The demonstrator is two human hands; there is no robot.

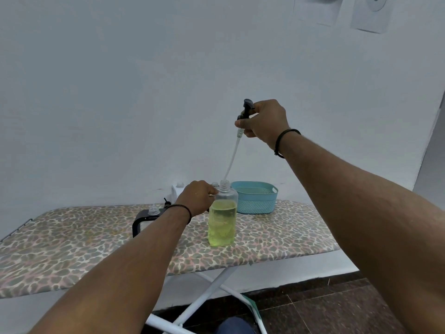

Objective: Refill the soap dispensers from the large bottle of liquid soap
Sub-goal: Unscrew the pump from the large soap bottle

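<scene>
I see one clear dispenser bottle (222, 219) upright on the ironing board (72, 242), about two-thirds full of yellow-green soap, neck open. Left hand (196, 197) grips its shoulder. Right hand (266, 121) pinches one black pump head (246, 110) raised above; its dip tube (231, 160) ends at the neck. One teal basket (255, 197) just behind. Two more uncapped necks partly hidden behind the left arm.

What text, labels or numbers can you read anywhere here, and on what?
None can be read.
Bottle: clear, no label showing.
Pump in the right hand: no marking visible.
Wall plate: a round mark, too blurred to read.
Basket: plain.
</scene>
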